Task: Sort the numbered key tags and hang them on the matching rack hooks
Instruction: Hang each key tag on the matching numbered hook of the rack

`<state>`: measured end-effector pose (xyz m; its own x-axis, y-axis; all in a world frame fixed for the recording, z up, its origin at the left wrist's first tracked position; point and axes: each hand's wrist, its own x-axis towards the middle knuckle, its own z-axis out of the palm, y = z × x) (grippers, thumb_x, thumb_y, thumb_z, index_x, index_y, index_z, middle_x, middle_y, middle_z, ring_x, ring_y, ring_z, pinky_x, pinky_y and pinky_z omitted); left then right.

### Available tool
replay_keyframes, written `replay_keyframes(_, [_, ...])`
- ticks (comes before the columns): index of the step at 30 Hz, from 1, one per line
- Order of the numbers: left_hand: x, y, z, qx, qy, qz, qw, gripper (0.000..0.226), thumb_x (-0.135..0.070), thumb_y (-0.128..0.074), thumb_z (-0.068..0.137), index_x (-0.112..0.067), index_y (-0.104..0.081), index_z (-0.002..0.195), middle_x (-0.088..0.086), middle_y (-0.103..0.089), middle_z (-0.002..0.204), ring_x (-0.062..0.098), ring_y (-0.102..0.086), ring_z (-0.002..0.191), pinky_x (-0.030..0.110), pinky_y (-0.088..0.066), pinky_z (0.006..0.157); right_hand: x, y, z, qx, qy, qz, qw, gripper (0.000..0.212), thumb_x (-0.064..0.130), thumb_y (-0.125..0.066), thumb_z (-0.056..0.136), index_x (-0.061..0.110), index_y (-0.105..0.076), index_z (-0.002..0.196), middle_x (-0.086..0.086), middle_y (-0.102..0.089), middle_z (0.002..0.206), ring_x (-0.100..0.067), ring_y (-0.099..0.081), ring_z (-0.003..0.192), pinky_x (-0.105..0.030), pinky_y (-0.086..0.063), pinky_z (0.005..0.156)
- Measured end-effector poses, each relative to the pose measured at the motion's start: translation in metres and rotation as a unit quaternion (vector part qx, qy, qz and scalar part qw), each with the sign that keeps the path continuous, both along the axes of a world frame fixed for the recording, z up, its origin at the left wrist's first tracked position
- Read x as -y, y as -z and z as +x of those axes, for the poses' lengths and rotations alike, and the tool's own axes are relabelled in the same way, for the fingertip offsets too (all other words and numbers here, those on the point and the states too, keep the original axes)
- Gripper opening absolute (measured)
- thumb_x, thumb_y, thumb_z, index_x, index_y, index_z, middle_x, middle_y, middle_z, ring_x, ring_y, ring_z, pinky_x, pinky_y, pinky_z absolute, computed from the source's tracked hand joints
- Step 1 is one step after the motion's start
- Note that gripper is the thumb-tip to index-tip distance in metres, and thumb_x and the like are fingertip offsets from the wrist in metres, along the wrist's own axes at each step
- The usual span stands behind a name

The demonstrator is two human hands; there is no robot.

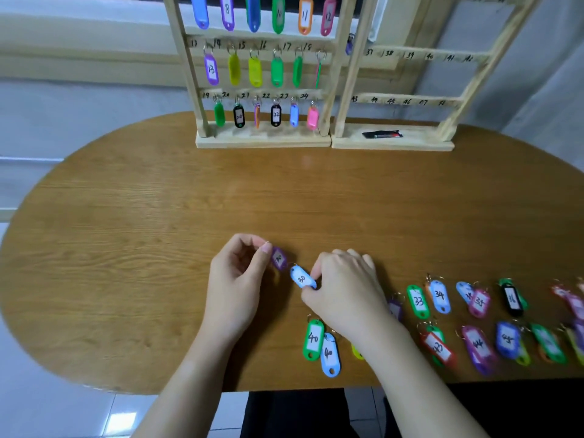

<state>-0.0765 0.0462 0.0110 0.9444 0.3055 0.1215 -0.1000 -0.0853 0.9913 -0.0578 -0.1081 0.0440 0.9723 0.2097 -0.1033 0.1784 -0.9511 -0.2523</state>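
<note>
We are in the sorting stage, with both hands working near the front edge of the desk (126, 248). Our left hand (237, 279) pinches the ring end of a purple tag (279, 258) between thumb and forefinger, so its label faces up and can be read; the number looks like 30, though it is blurred. Our right hand (344, 286) curls its fingers round the end of a pale blue tag (302, 277) marked 38, tilted up beside the purple one, probably so that we can compare the two. The unsorted tags lie in rough rows to the right, a green 33 (418, 301) and a blue 34 (440, 296) among them, with a green 40 (313, 339) and a blue 40 (329, 355) just under our right wrist. The left rack (262, 139) at the back already carries tags on its hooks through 24, while the right rack (392, 142), numbered from 37 upward, shows only bare rails, so these tags likely belong there.
</note>
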Motion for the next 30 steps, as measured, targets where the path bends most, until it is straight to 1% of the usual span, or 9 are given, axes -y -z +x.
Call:
replay_keyframes(3, [-0.001, 0.000, -0.001, 0.003, -0.013, -0.001, 1.000, 0.014, -0.009, -0.059, 0.101, 0.000, -0.061, 0.090, -0.004, -0.063, 0.065, 0.007, -0.054, 0.060, 0.013, -0.042, 0.061, -0.005, 0.000, -0.002, 0.018, -0.033, -0.003, 0.999, 0.015, 0.033, -0.050, 0.097, 0.022, -0.051, 0.088, 0.005, -0.063, 0.095, -0.021, -0.053, 0.101, -0.036, -0.032, 0.096])
replay_keyframes(6, [-0.001, 0.000, -0.001, 0.003, -0.023, 0.002, 1.000, 0.015, -0.011, -0.058, 0.101, -0.003, -0.062, 0.088, -0.005, -0.062, 0.066, 0.011, -0.054, 0.062, 0.015, -0.043, 0.062, -0.004, -0.001, -0.006, 0.035, -0.061, 0.014, 0.997, 0.019, 0.029, -0.042, 0.102, 0.021, -0.041, 0.085, 0.003, -0.055, 0.080, -0.023, -0.049, 0.085, -0.035, -0.035, 0.087])
replay_keyframes(9, [0.003, -0.001, -0.001, -0.006, -0.024, 0.011, 1.000, 0.015, -0.011, -0.059, 0.100, -0.006, -0.062, 0.087, -0.004, -0.061, 0.065, 0.009, -0.053, 0.061, 0.017, -0.043, 0.061, 0.007, -0.001, -0.002, 0.003, -0.038, 0.129, 0.991, 0.023, 0.028, -0.044, 0.102, 0.021, -0.040, 0.080, 0.002, -0.058, 0.071, -0.028, -0.054, 0.076, -0.038, -0.040, 0.070])
replay_keyframes(12, [0.010, -0.002, 0.001, -0.014, -0.009, 0.025, 1.000, 0.015, -0.013, -0.060, 0.100, -0.008, -0.063, 0.086, 0.004, -0.064, 0.067, 0.009, -0.055, 0.062, 0.020, -0.045, 0.062, 0.024, -0.007, 0.006, -0.044, -0.002, 0.272, 0.961, 0.014, 0.020, -0.049, 0.101, 0.021, -0.052, 0.088, 0.004, -0.071, 0.071, -0.017, -0.057, 0.056, -0.036, -0.049, 0.059])
replay_keyframes(15, [0.020, -0.005, 0.002, -0.012, -0.007, 0.028, 1.000, 0.014, -0.016, -0.061, 0.100, -0.011, -0.065, 0.087, 0.011, -0.067, 0.073, 0.015, -0.059, 0.066, 0.026, -0.047, 0.066, 0.042, -0.017, 0.012, -0.088, 0.025, 0.370, 0.925, 0.013, 0.013, -0.052, 0.100, 0.024, -0.058, 0.103, 0.007, -0.075, 0.072, -0.025, -0.064, 0.063, -0.037, -0.054, 0.067])
replay_keyframes(19, [0.038, -0.013, 0.006, -0.010, 0.013, 0.041, 0.999, 0.014, -0.018, -0.063, 0.099, -0.014, -0.065, 0.086, 0.009, -0.067, 0.074, 0.018, -0.059, 0.067, 0.037, -0.049, 0.067, 0.066, -0.024, 0.020, -0.128, 0.062, 0.478, 0.867, 0.013, 0.003, -0.049, 0.099, 0.011, -0.060, 0.102, -0.002, -0.078, 0.082, -0.016, -0.066, 0.065, -0.027, -0.049, 0.070])
replay_keyframes(22, [0.054, -0.026, 0.012, -0.003, 0.033, 0.050, 0.998, 0.015, -0.014, -0.064, 0.098, -0.012, -0.065, 0.083, 0.004, -0.066, 0.069, 0.011, -0.056, 0.063, 0.030, -0.046, 0.062, 0.083, -0.025, 0.024, -0.133, 0.077, 0.544, 0.825, 0.014, 0.004, -0.049, 0.100, 0.006, -0.062, 0.096, -0.004, -0.074, 0.076, -0.015, -0.062, 0.061, -0.019, -0.042, 0.064])
replay_keyframes(26, [0.079, -0.053, 0.031, 0.016, 0.078, 0.063, 0.995, 0.015, -0.015, -0.065, 0.097, -0.006, -0.066, 0.085, 0.011, -0.066, 0.071, 0.011, -0.055, 0.064, 0.024, -0.044, 0.061, 0.100, -0.028, 0.032, -0.129, 0.081, 0.631, 0.761, 0.021, 0.013, -0.049, 0.106, 0.007, -0.061, 0.091, 0.002, -0.052, 0.058, -0.016, -0.051, 0.058, -0.030, -0.038, 0.067])
replay_keyframes(30, [0.101, -0.091, 0.058, 0.045, 0.127, 0.120, 0.984, 0.013, -0.014, -0.063, 0.098, -0.005, -0.067, 0.089, 0.006, -0.064, 0.071, 0.007, -0.055, 0.064, 0.016, -0.043, 0.061, 0.124, -0.034, 0.041, -0.103, 0.076, 0.640, 0.757, 0.024, 0.017, -0.047, 0.108, 0.008, -0.061, 0.090, 0.001, -0.042, 0.063, -0.016, -0.047, 0.059, -0.030, -0.037, 0.067])
